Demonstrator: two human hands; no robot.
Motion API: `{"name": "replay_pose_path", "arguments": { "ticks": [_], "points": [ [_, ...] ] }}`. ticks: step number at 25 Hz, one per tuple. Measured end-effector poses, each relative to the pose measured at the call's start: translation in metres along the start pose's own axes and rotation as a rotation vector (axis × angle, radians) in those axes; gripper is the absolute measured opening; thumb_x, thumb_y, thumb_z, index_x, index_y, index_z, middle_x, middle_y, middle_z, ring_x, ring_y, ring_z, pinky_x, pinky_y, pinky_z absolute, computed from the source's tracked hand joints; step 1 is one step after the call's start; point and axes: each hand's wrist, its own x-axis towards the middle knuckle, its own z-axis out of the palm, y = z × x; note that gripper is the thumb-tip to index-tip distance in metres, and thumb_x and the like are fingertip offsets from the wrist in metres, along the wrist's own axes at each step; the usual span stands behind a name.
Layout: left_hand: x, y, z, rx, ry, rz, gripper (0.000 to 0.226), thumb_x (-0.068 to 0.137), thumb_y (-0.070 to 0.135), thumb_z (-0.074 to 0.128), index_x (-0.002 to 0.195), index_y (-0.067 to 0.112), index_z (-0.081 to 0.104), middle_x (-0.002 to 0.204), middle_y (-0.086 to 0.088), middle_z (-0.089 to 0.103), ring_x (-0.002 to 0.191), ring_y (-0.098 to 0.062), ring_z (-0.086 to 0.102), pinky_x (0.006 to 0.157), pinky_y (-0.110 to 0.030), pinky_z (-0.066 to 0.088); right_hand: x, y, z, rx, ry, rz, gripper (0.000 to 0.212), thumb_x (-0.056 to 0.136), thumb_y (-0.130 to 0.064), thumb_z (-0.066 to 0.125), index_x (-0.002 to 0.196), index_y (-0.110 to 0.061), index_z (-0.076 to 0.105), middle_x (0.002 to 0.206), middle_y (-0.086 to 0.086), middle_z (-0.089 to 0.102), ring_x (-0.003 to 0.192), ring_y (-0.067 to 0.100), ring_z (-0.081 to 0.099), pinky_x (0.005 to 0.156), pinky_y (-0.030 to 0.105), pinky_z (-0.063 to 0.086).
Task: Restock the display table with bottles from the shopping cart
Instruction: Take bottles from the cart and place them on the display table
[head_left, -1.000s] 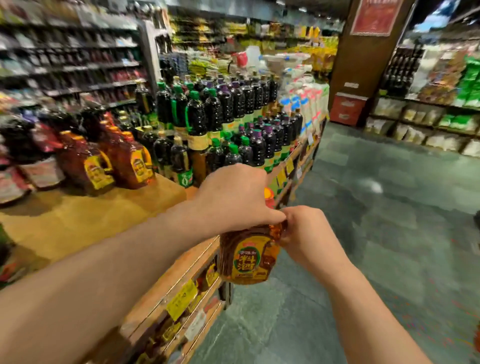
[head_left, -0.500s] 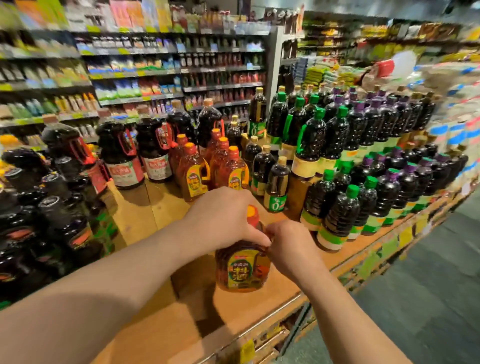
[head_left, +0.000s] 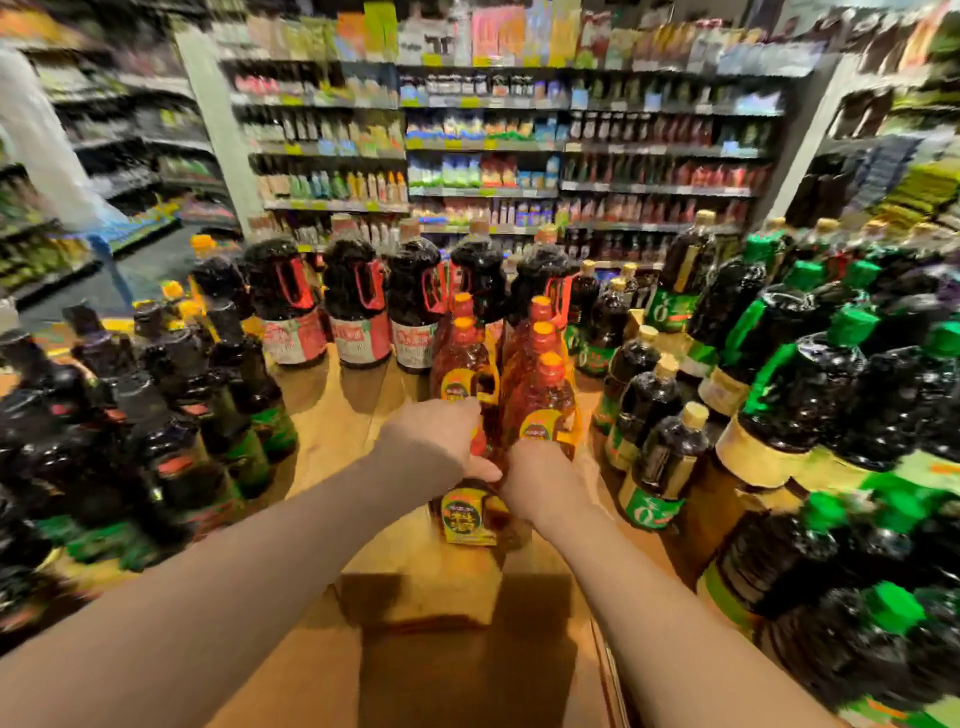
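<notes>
Far left of the wooden display table (head_left: 332, 426): a block of dark bottles with green labels (head_left: 171, 415), packed close, blurred by camera motion. Behind centre-left: a row of large dark bottles with red handles (head_left: 358, 301), upright, labels facing the aisle. Centre: two short columns of amber bottles with orange caps (head_left: 540, 384) running front to back, with room at the front of the left column. Item in hand: one amber bottle (head_left: 470, 512) of the same kind, upright, its base at or just above the table top (which of the two cannot be told), directly in front of the left column. Left hand (head_left: 434, 441): fingers curled over the bottle's neck and shoulder from above, covering the cap. Right hand (head_left: 543, 480): fingers wrapped round the handle side of the bottle; the fingertips themselves are hidden. Both hands therefore hold the bottle firmly. Right of centre: small dark bottles with tan caps (head_left: 662, 457), then a bank of tall dark bottles with green caps (head_left: 810, 395), close beside the right forearm. Handling note, as a judgement: the bottle wants setting flat, then sliding back until it meets the one behind, yellow label turned to the front and in line with its neighbours; the right elbow should stay tucked, since the tan-capped bottles stand near enough to be knocked. Shopping cart: not in view.
</notes>
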Motion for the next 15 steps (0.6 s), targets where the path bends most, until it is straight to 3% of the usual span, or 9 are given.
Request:
{"name": "replay_pose_path", "arguments": {
  "ticks": [3, 5, 7, 9, 10, 15],
  "points": [
    [0.008, 0.004, 0.018, -0.058, 0.01, -0.055, 0.068, 0.085, 0.059, 0.064, 0.131, 0.017, 0.038, 0.117, -0.01, 0.061, 0.104, -0.03, 0.06, 0.07, -0.034, 0.044, 0.01, 0.005, 0.007, 0.058, -0.051, -0.021, 0.018, 0.09, -0.008, 0.049, 0.098, -0.006, 0.064, 0.103, 0.014, 0.066, 0.096, 0.031, 0.063, 0.067, 0.032, 0.045],
    [0.011, 0.0, 0.022, -0.063, 0.002, -0.073, 0.075, 0.08, 0.054, 0.072, 0.134, 0.021, 0.031, 0.115, -0.009, 0.058, 0.1, -0.03, 0.06, 0.07, -0.037, 0.049, 0.01, 0.01, 0.007, 0.105, -0.047, -0.057, 0.022, 0.09, -0.016, 0.054, 0.109, -0.007, 0.059, 0.106, 0.014, 0.065, 0.098, 0.031, 0.062, 0.069, 0.031, 0.046],
    [0.01, 0.0, 0.025, -0.035, -0.011, -0.101, 0.087, 0.081, 0.045, 0.075, 0.143, 0.028, 0.016, 0.115, -0.01, 0.052, 0.098, -0.032, 0.06, 0.066, -0.038, 0.048, 0.009, 0.014, 0.007, 0.109, -0.053, -0.103, 0.05, 0.088, -0.024, 0.059, 0.131, -0.009, 0.04, 0.111, 0.013, 0.062, 0.102, 0.033, 0.061, 0.07, 0.034, 0.046],
    [0.011, 0.004, 0.03, 0.005, 0.05, -0.117, 0.081, 0.087, 0.032, 0.07, 0.143, 0.026, 0.012, 0.109, -0.01, 0.055, 0.092, -0.03, 0.062, 0.063, -0.037, 0.048, 0.009, 0.014, 0.013, 0.12, -0.021, -0.163, 0.079, 0.086, -0.029, 0.062, 0.147, -0.02, 0.014, 0.114, 0.01, 0.058, 0.101, 0.032, 0.061, 0.066, 0.036, 0.046],
    [0.012, 0.006, 0.033, 0.021, 0.077, -0.115, 0.076, 0.089, 0.025, 0.067, 0.142, 0.023, 0.013, 0.106, -0.01, 0.058, 0.088, -0.029, 0.063, 0.063, -0.037, 0.049, 0.01, 0.011, 0.018, 0.116, 0.0, -0.191, 0.083, 0.086, -0.029, 0.063, 0.149, -0.025, 0.009, 0.115, 0.009, 0.055, 0.099, 0.031, 0.061, 0.064, 0.036, 0.047],
    [0.021, 0.008, 0.043, 0.046, 0.166, -0.164, 0.066, 0.093, 0.018, 0.063, 0.139, 0.02, 0.016, 0.099, -0.006, 0.065, 0.078, -0.024, 0.064, 0.06, -0.032, 0.053, 0.024, -0.002, 0.031, -0.083, 0.176, -0.161, 0.064, 0.091, -0.024, 0.059, 0.142, -0.019, 0.021, 0.112, 0.004, 0.055, 0.08, 0.022, 0.068, 0.05, 0.03, 0.044]
  ]
}}
